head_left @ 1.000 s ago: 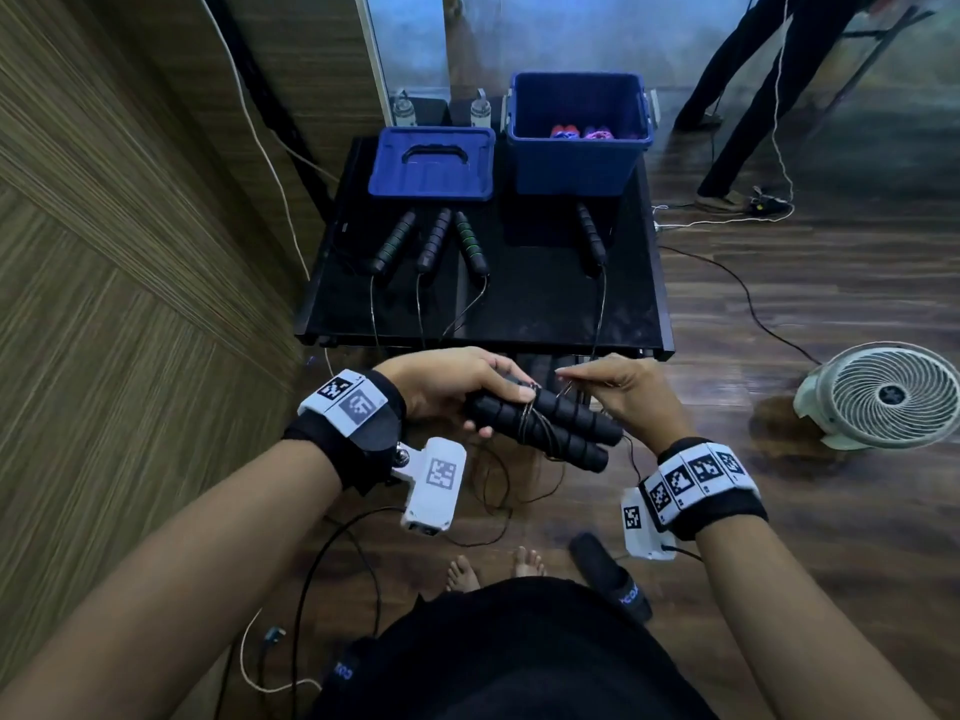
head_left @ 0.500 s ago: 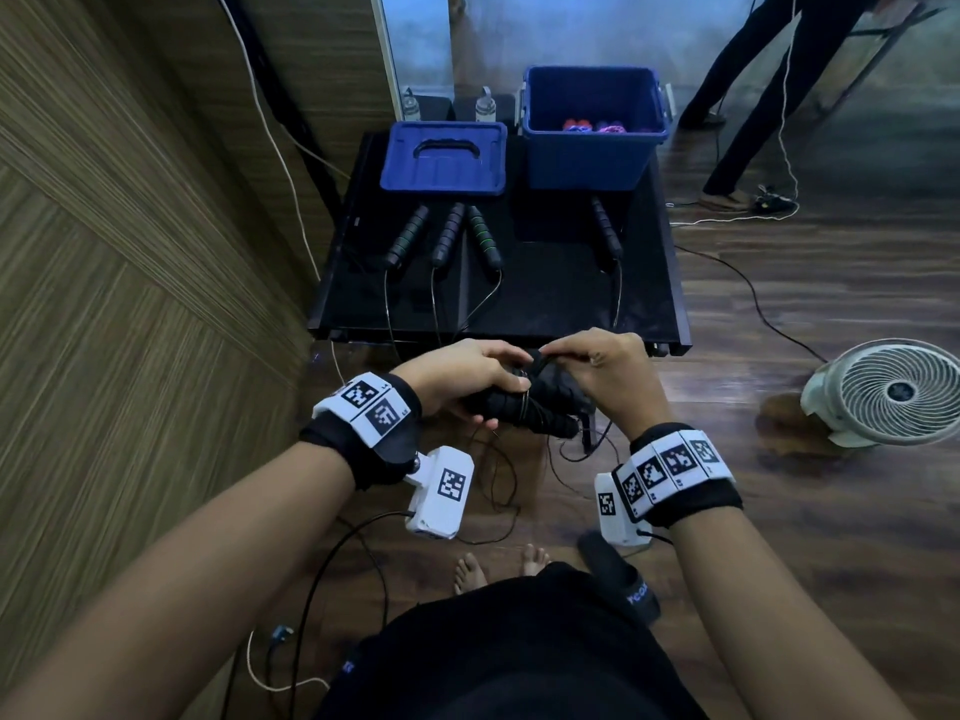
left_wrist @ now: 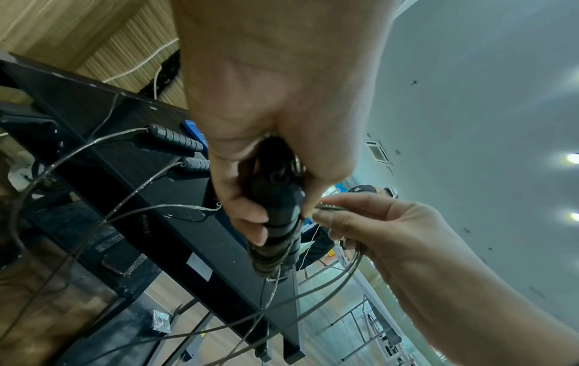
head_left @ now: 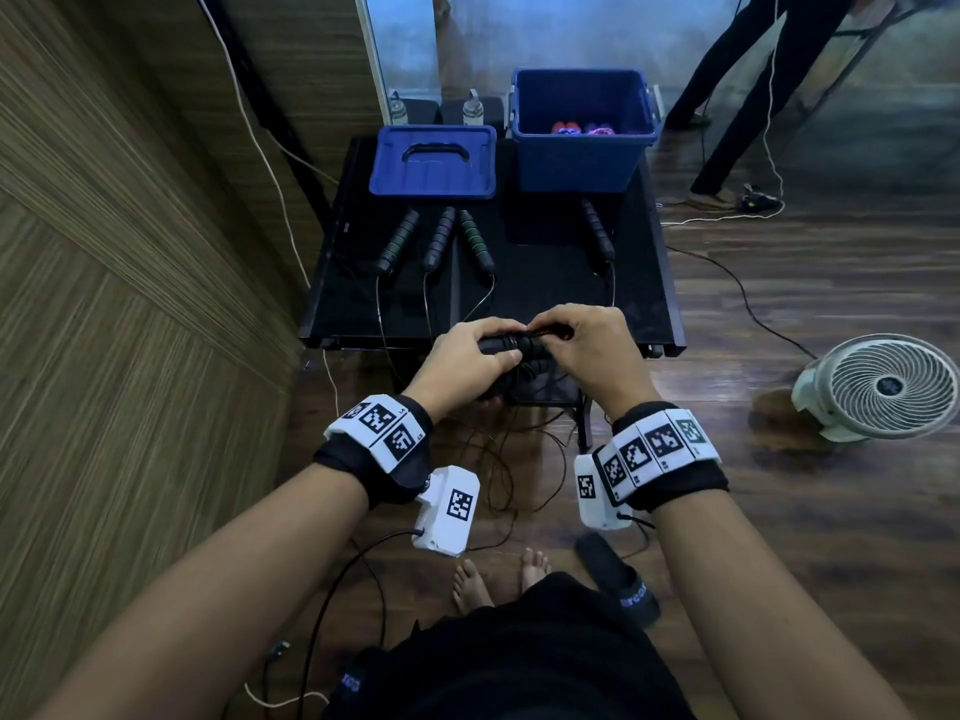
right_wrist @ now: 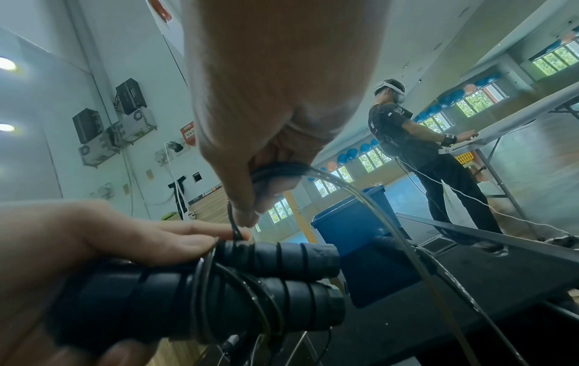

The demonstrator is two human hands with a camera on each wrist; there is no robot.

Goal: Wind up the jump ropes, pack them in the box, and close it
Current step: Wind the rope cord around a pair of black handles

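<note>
My left hand (head_left: pixel 470 356) grips a pair of black ribbed jump rope handles (right_wrist: pixel 266 279) held side by side, with thin cable wound round them. My right hand (head_left: pixel 582 345) pinches that rope's cable (right_wrist: pixel 344 183) just above the handles. Loose loops of cable hang below toward the floor (left_wrist: pixel 313 294). Farther off, the open blue box (head_left: pixel 582 132) stands at the back right of the black table (head_left: pixel 545 283), with coloured handles inside. Its blue lid (head_left: pixel 434 161) lies to the left. Several more rope handles (head_left: pixel 441 241) lie on the table, their cables trailing over the front edge.
A wood-panelled wall runs along the left. A white floor fan (head_left: pixel 883 387) sits on the floor at right. Another person (right_wrist: pixel 416 148) stands beyond the table by a second table. Cables cross the wooden floor, and a black slipper (head_left: pixel 618 574) lies by my feet.
Both hands have risen and moved forward to the table's front edge. The right hand has carried the cable over the handles, adding wraps; the hanging cable is shorter.
</note>
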